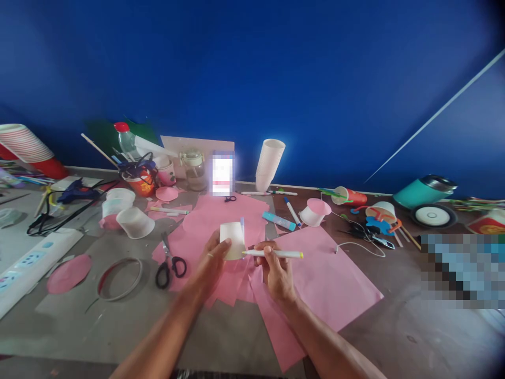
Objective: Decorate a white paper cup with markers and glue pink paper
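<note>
My left hand (pixel 216 250) is closed around a small white paper cup (pixel 232 237), its thumb across the front. The lower part of the cup looks yellowish. A thin purple strip shows along the cup's right side. In my right hand (pixel 278 271) a white marker (pixel 284 254) with a yellow end is gripped, lying almost level. Its tip points left and is close to the cup's lower right edge; whether it touches, I cannot tell. Beneath both hands lie pink paper sheets (pixel 315 284). Black-handled scissors (pixel 169 266) rest to the left of my left hand.
A tape roll (pixel 120 279), a pink paper disc (pixel 69 273) and a white power strip (pixel 31 268) lie left. Behind stand a glass jar (pixel 194 171), a lit phone (pixel 223 173) and stacked white cups (pixel 270 164). To the right are a glue stick (pixel 278 221) and a teal flask (pixel 422 192).
</note>
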The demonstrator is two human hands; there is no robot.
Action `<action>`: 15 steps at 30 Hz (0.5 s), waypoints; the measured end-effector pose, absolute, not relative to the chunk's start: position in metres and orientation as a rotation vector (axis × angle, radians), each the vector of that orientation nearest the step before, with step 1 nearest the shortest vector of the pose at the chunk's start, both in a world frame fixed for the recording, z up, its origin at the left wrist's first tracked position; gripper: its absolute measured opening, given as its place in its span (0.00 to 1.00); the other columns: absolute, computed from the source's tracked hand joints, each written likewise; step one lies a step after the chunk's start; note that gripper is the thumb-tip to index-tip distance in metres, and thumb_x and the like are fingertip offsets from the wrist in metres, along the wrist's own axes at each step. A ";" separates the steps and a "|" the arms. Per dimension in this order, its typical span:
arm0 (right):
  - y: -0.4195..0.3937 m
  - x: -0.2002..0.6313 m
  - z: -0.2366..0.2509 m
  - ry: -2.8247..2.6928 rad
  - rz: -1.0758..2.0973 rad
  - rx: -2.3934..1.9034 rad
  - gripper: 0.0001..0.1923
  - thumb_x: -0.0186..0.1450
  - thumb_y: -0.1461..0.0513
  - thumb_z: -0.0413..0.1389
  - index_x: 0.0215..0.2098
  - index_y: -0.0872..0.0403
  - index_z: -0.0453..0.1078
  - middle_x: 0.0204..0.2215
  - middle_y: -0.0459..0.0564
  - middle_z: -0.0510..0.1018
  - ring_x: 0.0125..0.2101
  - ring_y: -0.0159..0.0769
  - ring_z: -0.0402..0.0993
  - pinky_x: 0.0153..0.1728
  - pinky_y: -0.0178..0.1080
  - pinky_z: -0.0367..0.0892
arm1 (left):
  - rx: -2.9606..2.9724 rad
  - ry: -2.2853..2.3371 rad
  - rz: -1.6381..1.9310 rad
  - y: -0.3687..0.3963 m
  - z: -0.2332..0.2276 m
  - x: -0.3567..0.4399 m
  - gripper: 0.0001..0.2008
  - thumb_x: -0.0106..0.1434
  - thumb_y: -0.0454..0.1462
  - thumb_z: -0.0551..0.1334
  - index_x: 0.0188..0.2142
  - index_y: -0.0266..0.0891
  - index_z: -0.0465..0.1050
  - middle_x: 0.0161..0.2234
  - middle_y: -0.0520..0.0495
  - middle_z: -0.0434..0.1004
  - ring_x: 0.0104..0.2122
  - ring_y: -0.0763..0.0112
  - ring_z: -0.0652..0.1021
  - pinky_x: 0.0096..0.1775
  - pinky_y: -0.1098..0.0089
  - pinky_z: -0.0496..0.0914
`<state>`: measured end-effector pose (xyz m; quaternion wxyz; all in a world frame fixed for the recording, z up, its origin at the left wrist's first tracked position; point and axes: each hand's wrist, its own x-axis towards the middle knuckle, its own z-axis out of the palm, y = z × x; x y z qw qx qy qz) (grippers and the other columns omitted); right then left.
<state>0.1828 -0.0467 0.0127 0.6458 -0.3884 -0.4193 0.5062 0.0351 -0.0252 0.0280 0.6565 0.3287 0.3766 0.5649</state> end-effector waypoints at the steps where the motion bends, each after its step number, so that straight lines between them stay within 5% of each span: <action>1: -0.047 0.183 0.011 -0.953 1.177 -0.883 0.20 0.64 0.46 0.58 0.30 0.53 0.75 0.18 0.44 0.69 0.21 0.31 0.64 0.26 0.37 0.62 | 0.749 0.856 1.279 -0.025 0.028 0.035 0.14 0.53 0.42 0.69 0.37 0.38 0.73 0.29 0.51 0.74 0.29 0.70 0.73 0.32 0.71 0.66; 15: -0.050 0.182 0.011 -1.011 1.205 -0.892 0.18 0.62 0.47 0.60 0.30 0.53 0.75 0.19 0.44 0.70 0.22 0.31 0.65 0.25 0.35 0.62 | 0.770 0.926 1.283 -0.024 0.031 0.036 0.14 0.53 0.41 0.67 0.39 0.39 0.74 0.28 0.50 0.74 0.32 0.64 0.75 0.32 0.67 0.67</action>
